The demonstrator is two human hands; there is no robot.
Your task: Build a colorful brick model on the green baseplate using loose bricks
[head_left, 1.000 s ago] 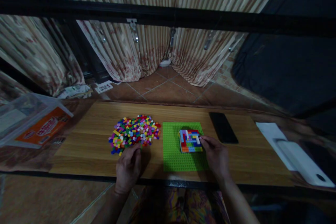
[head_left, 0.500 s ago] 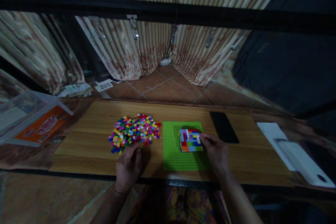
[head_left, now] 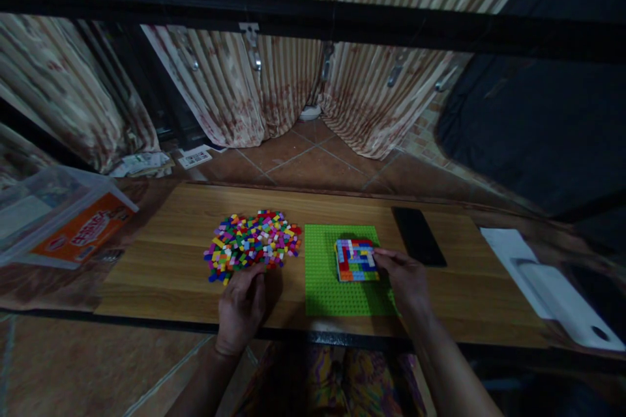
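Observation:
A green studded baseplate (head_left: 320, 293) lies on the table, and a block built of many coloured toy bricks (head_left: 357, 270) stands on it. At the block's upper right edge are the pinched fingertips of my right hand (head_left: 403, 277); whatever they hold is too small to make out. A pale brick (head_left: 370, 260) shows on the block's top beside them. My left hand (head_left: 240, 306) rests at the near edge of a heap of loose toy bricks (head_left: 259, 238), fingers curled together. What is between those fingers, if anything, is hidden.
A black phone-like slab (head_left: 418, 236) lies right of the baseplate on the wooden table (head_left: 161, 273). Farther right are white paper (head_left: 508, 251) and a white device (head_left: 570, 306). At the left stands a clear plastic box (head_left: 63, 208) with an orange label. Curtains hang behind.
The view has shifted very slightly. Both hands keep nearly the same places, the right at the brick block and the left by the heap.

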